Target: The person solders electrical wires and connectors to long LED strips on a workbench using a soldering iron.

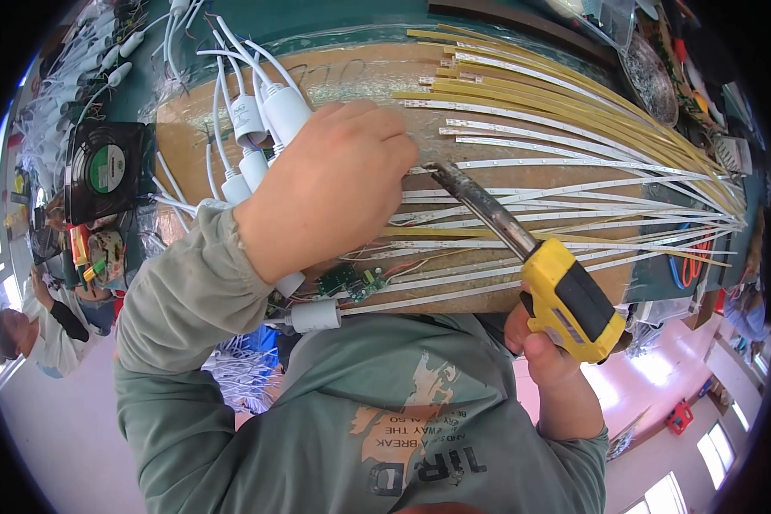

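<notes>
My left hand (330, 184) is closed, its fingertips pinched at the end of a white LED strip (522, 163); what lies between them is hidden. My right hand (546, 347) grips a yellow and black soldering gun (574, 301) by its handle. The dark metal tip of the gun points up and left, close to my left fingertips; I cannot tell if it touches the strip. White plastic caps (284, 111) with white wires lie beyond and beside my left hand. Below its wrist are small green circuit boards (347, 281) with thin wires and another white cap (315, 315).
Several white and yellow LED strips fan across a brown board (574, 287) and bunch together at the right. A black fan (104, 171) stands at the left, near heaped wired parts (77, 77). Orange-handled scissors (698, 257) lie right. Another person (47, 330) is at far left.
</notes>
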The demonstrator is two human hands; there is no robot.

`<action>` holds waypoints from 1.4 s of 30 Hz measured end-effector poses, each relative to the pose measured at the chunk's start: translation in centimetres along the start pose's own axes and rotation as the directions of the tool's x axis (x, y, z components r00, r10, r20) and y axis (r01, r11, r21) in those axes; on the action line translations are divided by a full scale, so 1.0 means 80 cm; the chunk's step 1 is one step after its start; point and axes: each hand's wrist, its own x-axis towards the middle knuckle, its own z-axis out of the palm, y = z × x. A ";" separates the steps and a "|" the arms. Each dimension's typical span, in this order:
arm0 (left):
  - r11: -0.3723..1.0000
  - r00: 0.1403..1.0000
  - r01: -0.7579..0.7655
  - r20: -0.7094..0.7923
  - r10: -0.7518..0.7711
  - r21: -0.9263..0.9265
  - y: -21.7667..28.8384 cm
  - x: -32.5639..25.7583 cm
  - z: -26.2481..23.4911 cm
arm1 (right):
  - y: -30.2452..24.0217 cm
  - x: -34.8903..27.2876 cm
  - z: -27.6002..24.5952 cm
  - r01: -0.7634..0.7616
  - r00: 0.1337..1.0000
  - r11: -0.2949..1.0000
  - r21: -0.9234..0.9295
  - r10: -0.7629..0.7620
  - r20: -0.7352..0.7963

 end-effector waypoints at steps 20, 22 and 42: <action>1.000 1.000 0.000 0.009 0.000 0.017 0.004 0.004 -0.003 | -0.021 0.036 -0.013 0.196 0.961 0.938 0.287 -0.126 -0.245; 1.000 1.000 0.006 0.020 -0.007 0.012 0.004 0.004 -0.003 | -0.018 0.037 -0.013 0.198 0.962 0.936 0.292 -0.129 -0.239; 1.000 1.000 0.010 0.028 -0.010 0.027 0.009 0.006 -0.004 | -0.011 0.034 -0.015 0.217 0.963 0.932 0.289 -0.156 -0.219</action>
